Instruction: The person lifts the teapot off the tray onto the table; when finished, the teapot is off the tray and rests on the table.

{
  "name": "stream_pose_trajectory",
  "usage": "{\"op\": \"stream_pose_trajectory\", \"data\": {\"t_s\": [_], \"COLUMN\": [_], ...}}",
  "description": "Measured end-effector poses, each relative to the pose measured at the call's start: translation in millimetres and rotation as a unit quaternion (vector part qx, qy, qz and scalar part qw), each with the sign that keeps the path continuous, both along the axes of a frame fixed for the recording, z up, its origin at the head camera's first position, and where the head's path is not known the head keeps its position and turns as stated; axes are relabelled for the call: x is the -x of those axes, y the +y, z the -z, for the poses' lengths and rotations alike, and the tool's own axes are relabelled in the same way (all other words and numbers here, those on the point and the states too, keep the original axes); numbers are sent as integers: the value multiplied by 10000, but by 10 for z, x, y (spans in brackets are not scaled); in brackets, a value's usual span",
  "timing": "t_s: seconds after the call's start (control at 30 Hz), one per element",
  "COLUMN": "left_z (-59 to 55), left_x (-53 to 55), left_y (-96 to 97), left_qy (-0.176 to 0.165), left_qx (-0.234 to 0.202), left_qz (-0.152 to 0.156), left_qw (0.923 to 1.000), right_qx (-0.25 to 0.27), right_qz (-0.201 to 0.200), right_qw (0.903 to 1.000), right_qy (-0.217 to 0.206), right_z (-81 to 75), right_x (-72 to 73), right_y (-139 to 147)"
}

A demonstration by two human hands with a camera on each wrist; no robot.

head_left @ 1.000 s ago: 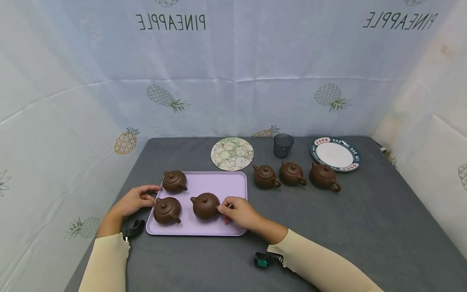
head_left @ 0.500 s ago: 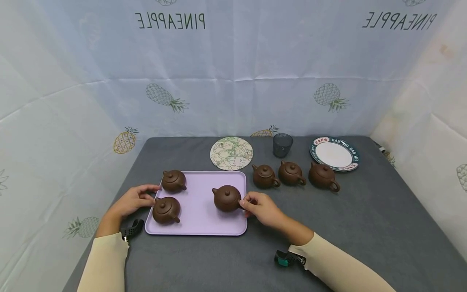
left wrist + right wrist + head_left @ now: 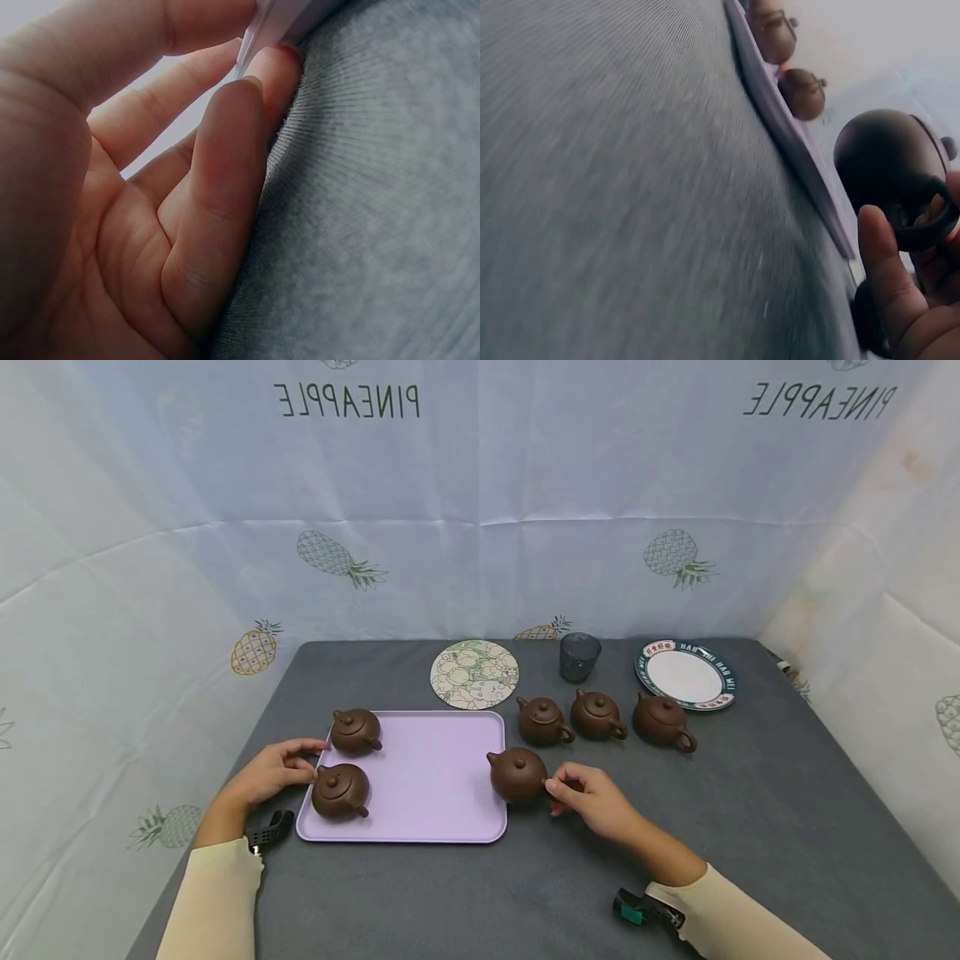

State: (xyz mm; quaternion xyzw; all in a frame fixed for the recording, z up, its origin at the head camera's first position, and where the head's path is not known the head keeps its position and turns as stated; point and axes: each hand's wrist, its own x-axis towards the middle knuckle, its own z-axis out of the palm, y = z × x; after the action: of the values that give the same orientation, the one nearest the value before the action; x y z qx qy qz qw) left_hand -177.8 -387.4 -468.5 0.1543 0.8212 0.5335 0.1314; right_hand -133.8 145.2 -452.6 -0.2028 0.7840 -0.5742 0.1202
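My right hand (image 3: pixel 592 797) pinches the handle of a brown teapot (image 3: pixel 517 775), which is held up at the tray's right edge, spout pointing left. In the right wrist view, fingers wrap the teapot's loop handle (image 3: pixel 922 232). My left hand (image 3: pixel 272 774) touches the left rim of the lilac tray (image 3: pixel 442 835) with thumb and fingertips apart along it. The left wrist view shows its relaxed fingers (image 3: pixel 225 165) against the tray's rim (image 3: pixel 251 45), low over the cloth. On the tray's left side stand a back teapot (image 3: pixel 356 732) and a front teapot (image 3: pixel 340 792).
Right of the tray's back corner stand three more brown teapots: a left one (image 3: pixel 542 722), a middle one (image 3: pixel 596 715) and a right one (image 3: pixel 662 722). Behind them are a dark glass cup (image 3: pixel 579 657) and a rimmed plate (image 3: pixel 684 677). A round patterned mat (image 3: pixel 474 674) lies behind the tray.
My right hand has lifted the teapot from the tray's middle and carried it right, to the tray's right edge. My left hand has stayed at the tray's left rim.
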Motion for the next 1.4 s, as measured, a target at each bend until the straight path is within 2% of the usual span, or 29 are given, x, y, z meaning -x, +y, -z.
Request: {"op": "stream_pose_trajectory", "data": {"t_s": [0.2,0.47,0.77,0.93,1.2,1.4], "left_z": [-11,-17,-8,18,42,43], "left_x": [-2,-3,0,0,20,19], "left_y": [4,-7,-11,0,-19,-23], "left_qy": [7,-6,14,17,1,-18], "left_qx": [-7,61,269,327,278,288], "left_qz": [31,-11,-184,-210,-139,-157], "left_qw": [10000,10000,9995,9992,9995,9995], "right_qx": [305,184,98,95,-412,-977], "right_qz": [-52,37,274,343,243,56], "right_qw": [9995,9998,9987,9982,9980,9940], "right_qy": [55,47,-408,-481,-408,-482], "right_z": [81,102,130,145,118,-6], "right_x": [-35,-55,-51,-67,-65,-1], "right_y": [188,289,278,280,296,339]}}
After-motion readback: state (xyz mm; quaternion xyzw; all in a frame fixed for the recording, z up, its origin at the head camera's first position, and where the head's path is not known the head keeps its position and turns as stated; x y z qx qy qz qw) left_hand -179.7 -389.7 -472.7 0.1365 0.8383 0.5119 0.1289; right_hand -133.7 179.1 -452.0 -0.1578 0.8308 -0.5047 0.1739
